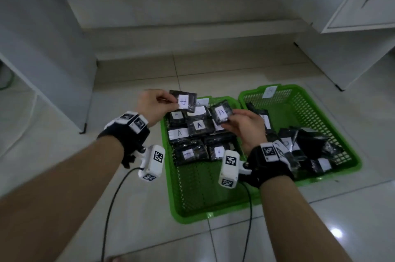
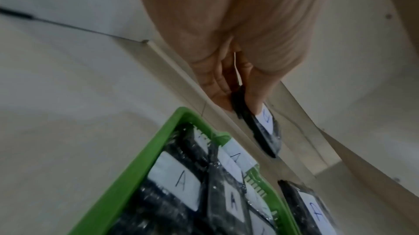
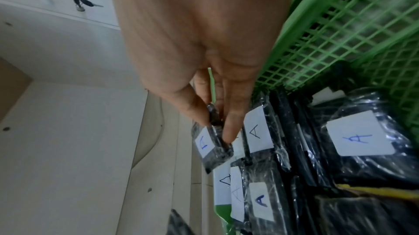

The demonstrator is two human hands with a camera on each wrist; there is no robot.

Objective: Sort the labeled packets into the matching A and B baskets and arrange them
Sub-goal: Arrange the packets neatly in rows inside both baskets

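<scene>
two green baskets stand side by side on a tiled floor (image 1: 64, 155). near the viewer, two forearms reach forward, each wrist strapped with a black band carrying white marker blocks and a cable. the left basket (image 1: 192, 208) is bare mesh at its near end; farther in, black packets with white "a" labels (image 1: 198, 126) lie flat in rough rows. the right basket (image 1: 350, 161) holds a looser heap of black packets (image 1: 310, 144), some tilted. above the left basket's far right part, the right hand (image 1: 245, 128) pinches one packet (image 1: 221, 113), labelled "a", between thumb and fingertips, clear of the rows below. farther and to the left, over that basket's far left corner, the left hand (image 1: 152, 104) pinches another packet (image 1: 183, 100) by its edge between thumb and fingers; its label reads as an upside-down "a". a paper tag (image 1: 269, 91) sits on the right basket's far rim, its letter illegible. beyond stand white cabinets (image 1: 363, 5).
</scene>
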